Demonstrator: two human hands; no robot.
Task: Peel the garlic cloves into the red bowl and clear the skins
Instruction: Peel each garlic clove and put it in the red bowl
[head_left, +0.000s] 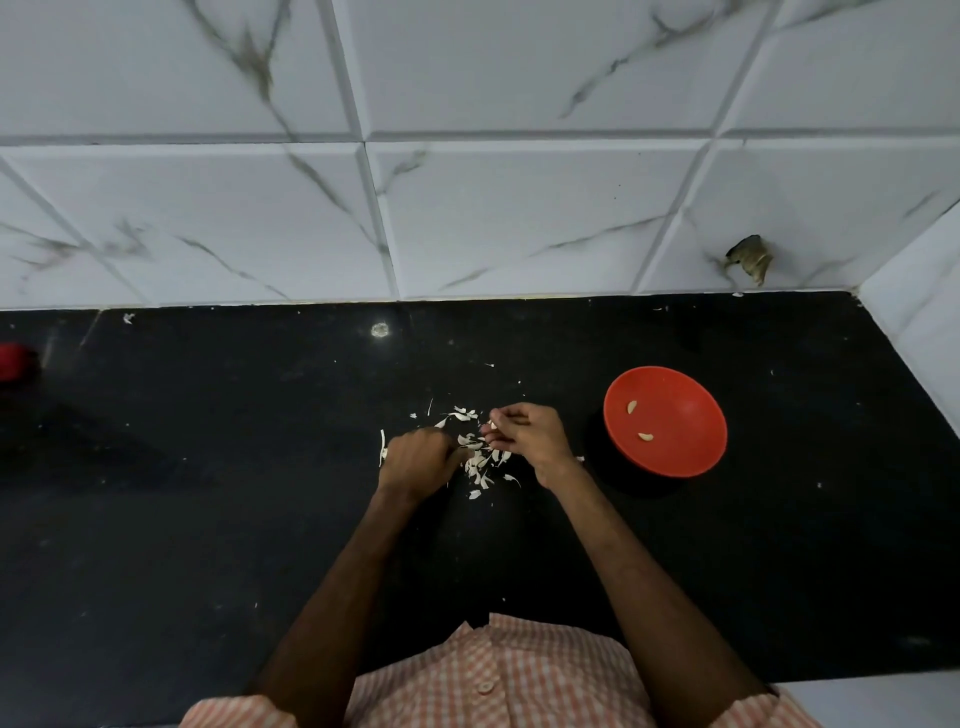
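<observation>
Head view: right hand (524, 439) pinches a small pale garlic clove (491, 426) just left of the round red plastic bowl (688, 410); left hand (418, 460) curls over papery white skins (480, 460) further left, grip unclear. I'd strip it clean before dropping it beside the peeled cloves (645, 436)

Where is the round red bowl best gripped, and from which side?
I would take the round red bowl by its left rim, coming from the left, nearest the right hand. It sits upright, shallow and open, so the rim is free, and the two peeled garlic cloves lie further in.
</observation>
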